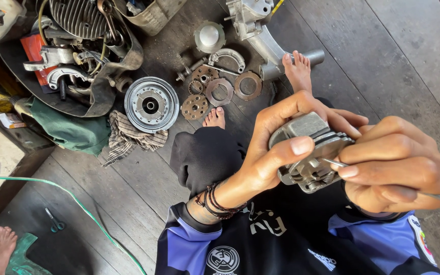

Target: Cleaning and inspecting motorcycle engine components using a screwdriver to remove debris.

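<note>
Left hand curled around a grey metal engine part, thumb pressed across its front and fingers wrapped over the top, held up above the lap. Right hand pinched tight on a thin metal rod, tip set against the part's underside near a small spring. Below on the plank floor: a round drum, rusty discs, a striped rag.
</note>
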